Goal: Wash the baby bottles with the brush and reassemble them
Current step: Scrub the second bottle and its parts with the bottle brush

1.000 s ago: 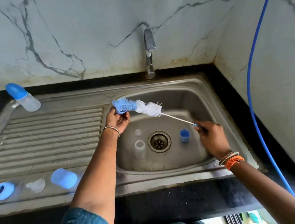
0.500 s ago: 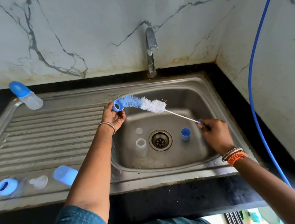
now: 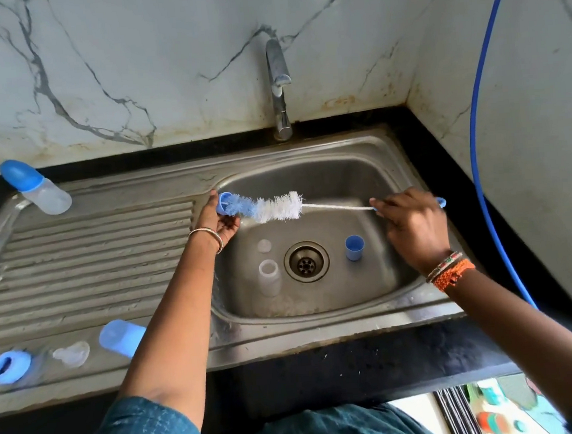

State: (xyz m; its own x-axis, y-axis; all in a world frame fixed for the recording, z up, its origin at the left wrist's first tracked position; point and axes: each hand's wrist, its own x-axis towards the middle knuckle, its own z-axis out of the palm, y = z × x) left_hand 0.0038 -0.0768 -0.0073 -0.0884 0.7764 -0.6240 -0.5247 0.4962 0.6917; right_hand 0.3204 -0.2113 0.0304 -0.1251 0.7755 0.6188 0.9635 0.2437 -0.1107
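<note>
Two hands work over the steel sink (image 3: 418, 312). The left hand (image 3: 214, 219) curls its fingers round one small blue ring (image 3: 225, 202), held at the left rim of the basin. The blue tip of the one bottle brush (image 3: 267, 208) sits inside this ring. The brush's blue-and-white bristles stretch to the right, and its thin white handle runs on to the right hand (image 3: 411, 222). That hand pinches the handle near its blue end, fingers closed round it.

In the basin lie three loose pieces. One clear bottle body (image 3: 269, 276) stands just left of the drain (image 3: 306, 261), its mouth facing up. One small clear disc (image 3: 264, 246) lies just beyond it. One blue cap (image 3: 354, 247) stands to the right of the drain, open side up.

On the ribbed drainboard (image 3: 86, 266) to the left there are four more things. One assembled bottle (image 3: 36, 192) with a blue cover lies at the far left corner. Along the near edge lie one blue collar ring (image 3: 7, 367), one clear teat (image 3: 71, 353) and one blue cover (image 3: 121, 337) on its side, in that order from left to right.

One tap (image 3: 279, 87) stands behind the basin. One blue hose (image 3: 480, 133) hangs down the right wall.
</note>
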